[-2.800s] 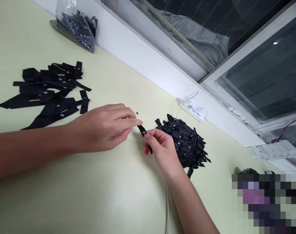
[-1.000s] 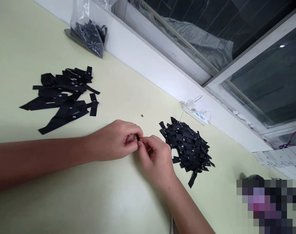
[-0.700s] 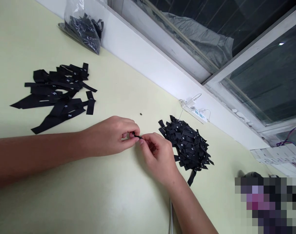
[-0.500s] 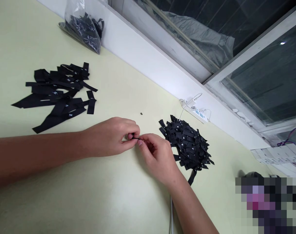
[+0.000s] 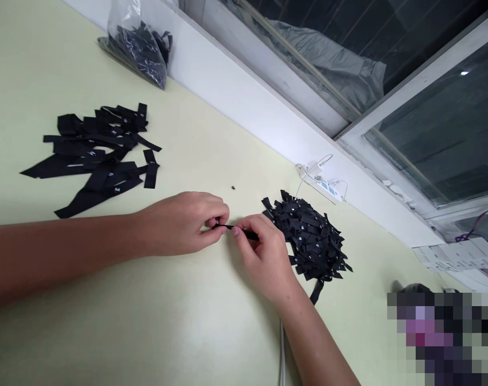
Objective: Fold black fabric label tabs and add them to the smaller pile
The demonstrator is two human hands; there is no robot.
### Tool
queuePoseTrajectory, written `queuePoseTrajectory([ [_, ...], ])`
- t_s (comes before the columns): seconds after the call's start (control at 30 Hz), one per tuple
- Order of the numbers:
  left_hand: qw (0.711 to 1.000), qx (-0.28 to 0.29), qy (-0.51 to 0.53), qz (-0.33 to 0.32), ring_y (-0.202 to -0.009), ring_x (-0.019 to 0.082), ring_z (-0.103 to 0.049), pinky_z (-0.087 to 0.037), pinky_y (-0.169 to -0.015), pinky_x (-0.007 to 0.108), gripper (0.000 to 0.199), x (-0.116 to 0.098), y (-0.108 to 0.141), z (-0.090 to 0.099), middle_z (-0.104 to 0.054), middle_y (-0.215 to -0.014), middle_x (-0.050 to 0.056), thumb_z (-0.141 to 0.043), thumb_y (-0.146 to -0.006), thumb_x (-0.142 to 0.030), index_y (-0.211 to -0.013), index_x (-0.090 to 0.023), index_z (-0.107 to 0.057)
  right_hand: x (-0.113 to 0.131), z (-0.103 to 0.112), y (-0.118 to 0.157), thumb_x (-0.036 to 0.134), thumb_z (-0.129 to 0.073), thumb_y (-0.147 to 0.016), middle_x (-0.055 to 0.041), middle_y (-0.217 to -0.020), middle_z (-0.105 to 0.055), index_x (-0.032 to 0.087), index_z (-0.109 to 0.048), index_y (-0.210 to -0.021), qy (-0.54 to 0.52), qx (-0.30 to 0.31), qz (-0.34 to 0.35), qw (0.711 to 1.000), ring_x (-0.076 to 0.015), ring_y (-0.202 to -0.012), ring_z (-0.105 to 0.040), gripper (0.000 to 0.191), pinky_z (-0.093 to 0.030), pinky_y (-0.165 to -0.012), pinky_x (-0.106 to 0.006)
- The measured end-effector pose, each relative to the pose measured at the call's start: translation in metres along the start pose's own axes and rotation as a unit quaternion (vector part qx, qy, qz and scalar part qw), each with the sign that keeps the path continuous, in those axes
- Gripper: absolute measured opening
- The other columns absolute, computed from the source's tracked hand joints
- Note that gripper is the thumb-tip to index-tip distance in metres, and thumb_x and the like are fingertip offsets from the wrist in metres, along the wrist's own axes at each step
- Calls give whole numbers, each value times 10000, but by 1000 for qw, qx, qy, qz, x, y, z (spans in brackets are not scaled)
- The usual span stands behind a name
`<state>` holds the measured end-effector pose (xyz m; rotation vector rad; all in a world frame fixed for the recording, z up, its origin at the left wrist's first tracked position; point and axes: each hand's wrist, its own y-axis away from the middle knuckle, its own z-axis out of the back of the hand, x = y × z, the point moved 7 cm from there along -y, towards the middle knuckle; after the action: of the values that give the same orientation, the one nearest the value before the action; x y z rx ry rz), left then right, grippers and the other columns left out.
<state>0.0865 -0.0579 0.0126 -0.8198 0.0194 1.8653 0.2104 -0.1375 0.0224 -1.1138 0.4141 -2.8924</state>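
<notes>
While a pale cable (image 5: 283, 348) runs along the near part of the table (image 5: 167, 321) by the R forearm, L hand (image 5: 187, 222) and R hand (image 5: 263, 257) are both closed in pinch grips on one black strip (image 5: 250, 235), approx. mid-table. Strip's long axis runs btwn the hands, roughly L–R, dipping slightly twd the R — L thumb + fingers on its L end, R thumb + fingertips farther along, a short thin span bare in the gap. Both hands touch it, so neither is nearer; more of it shows on the R side. Folded or edge-on: can't tell. Dark speck (image 5: 233, 187) just beyond the hands. Dense strip pile (image 5: 312, 241) beside R hand; looser spread of strips (image 5: 83, 146), some w/ white marks, beyond L forearm. Farther: power strip (image 5: 326, 186) by the wall, clear bag (image 5: 137, 48) w/ black pcs far L — then window (image 5: 440, 107).
</notes>
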Motion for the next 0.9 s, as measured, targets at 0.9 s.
queuePoseTrajectory([
  [0.9,998,58,-40,1,-689,153,-528,-359,-733,315,207,8,-2,-4,-601,-727,-13,-513,-948,-263,-766,-198,-588,-11,8,-2,233,-604,-940,-15,-835,-671,215,-689,-886,-14,-46,-9,999,-166,-776,-611,102,-471,-707,-301],
])
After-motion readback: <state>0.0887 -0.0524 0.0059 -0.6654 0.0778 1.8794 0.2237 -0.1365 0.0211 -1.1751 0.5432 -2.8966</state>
